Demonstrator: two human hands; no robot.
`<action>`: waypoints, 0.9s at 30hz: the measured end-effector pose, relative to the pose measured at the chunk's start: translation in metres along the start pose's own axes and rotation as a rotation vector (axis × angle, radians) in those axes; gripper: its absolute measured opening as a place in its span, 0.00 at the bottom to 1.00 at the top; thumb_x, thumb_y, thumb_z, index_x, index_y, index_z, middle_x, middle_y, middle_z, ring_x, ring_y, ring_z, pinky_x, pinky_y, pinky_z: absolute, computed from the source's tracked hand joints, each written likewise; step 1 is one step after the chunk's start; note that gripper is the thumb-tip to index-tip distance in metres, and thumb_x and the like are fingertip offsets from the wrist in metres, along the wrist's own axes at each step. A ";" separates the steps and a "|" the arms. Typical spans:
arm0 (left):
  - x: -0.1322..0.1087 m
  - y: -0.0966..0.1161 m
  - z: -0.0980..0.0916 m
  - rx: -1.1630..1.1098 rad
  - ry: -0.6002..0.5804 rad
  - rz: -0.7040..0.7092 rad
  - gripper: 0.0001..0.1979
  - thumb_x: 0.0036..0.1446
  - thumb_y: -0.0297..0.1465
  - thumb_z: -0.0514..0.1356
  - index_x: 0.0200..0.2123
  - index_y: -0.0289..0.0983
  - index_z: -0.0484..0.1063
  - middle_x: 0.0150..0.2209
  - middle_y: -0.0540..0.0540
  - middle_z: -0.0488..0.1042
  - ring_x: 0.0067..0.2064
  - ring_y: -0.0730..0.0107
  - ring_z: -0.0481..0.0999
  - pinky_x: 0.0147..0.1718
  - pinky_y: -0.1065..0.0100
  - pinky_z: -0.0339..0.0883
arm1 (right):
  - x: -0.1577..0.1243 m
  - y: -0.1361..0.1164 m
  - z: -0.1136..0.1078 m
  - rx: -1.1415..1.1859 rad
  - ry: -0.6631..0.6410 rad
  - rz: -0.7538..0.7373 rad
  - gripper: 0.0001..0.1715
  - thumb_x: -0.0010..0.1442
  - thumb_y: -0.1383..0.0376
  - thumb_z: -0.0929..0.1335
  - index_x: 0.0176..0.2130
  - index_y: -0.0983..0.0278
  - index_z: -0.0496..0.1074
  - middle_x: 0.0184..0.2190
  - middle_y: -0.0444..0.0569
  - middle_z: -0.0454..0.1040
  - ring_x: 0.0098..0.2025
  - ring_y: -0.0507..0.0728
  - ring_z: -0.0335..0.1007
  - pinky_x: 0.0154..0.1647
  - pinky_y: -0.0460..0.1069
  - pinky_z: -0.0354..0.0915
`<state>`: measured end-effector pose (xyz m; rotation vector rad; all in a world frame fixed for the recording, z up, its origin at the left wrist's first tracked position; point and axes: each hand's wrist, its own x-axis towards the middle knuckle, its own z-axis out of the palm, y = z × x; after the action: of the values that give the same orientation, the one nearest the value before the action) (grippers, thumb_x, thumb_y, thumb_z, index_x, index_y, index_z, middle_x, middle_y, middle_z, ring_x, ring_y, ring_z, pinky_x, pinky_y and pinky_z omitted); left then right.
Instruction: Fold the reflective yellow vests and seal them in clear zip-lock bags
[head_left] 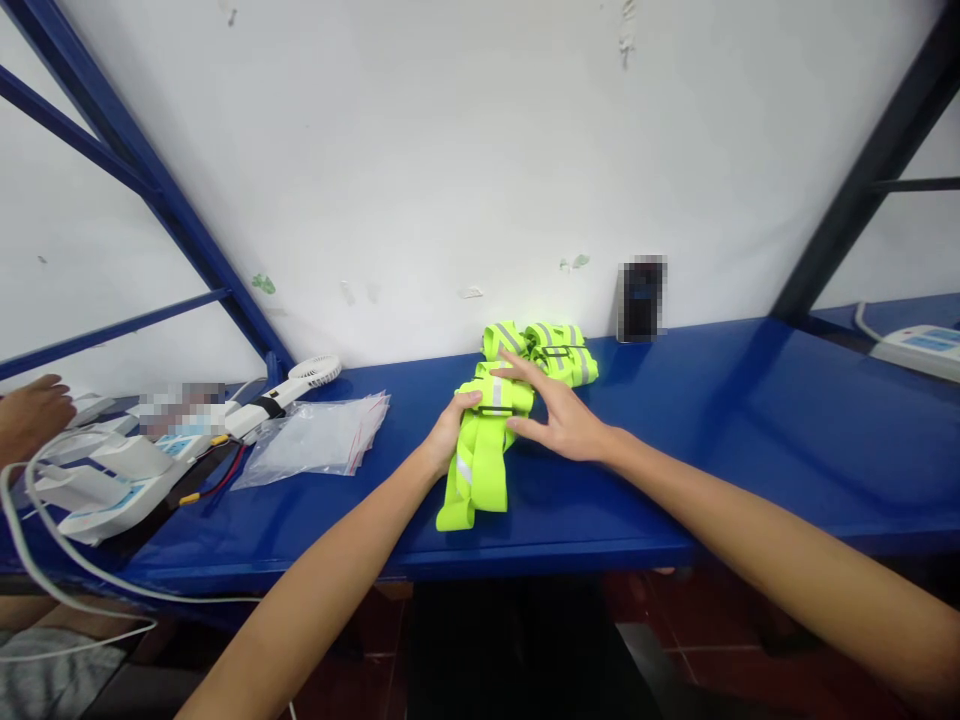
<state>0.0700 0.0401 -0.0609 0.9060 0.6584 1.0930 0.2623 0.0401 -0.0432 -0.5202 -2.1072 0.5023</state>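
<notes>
A neon-yellow reflective strap bundle (514, 394), with grey stripes and a black buckle, is in my left hand (445, 432). The left thumb lies over its near side, while the other fingers are mostly hidden. Loose folded bands (480, 465) hang from the bundle toward the table's front edge. My right hand (564, 415) is at the bundle's right side with its fingers spread apart, the thumb close to the bands. Just behind, several rolled yellow straps (576, 364) lie together near the wall.
Clear plastic zip bags (319, 437) lie left on the blue table (720, 440). Beyond them are a white handheld fan (315, 371), white devices (124, 480) and cables. Another person's hand (34, 415) is at far left. A dark blurred object (640, 300) leans on the wall.
</notes>
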 end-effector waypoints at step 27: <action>-0.008 0.009 0.002 0.137 -0.086 -0.045 0.43 0.30 0.17 0.59 0.55 0.40 0.63 0.38 0.49 0.78 0.32 0.62 0.79 0.29 0.67 0.71 | 0.006 0.014 0.002 0.549 0.021 0.578 0.35 0.52 0.58 0.75 0.59 0.56 0.68 0.56 0.50 0.72 0.56 0.63 0.70 0.57 0.59 0.66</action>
<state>0.0648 0.0342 -0.0524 1.0451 0.6854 0.9720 0.2601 0.0550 -0.0472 -0.7942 -1.6702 1.3455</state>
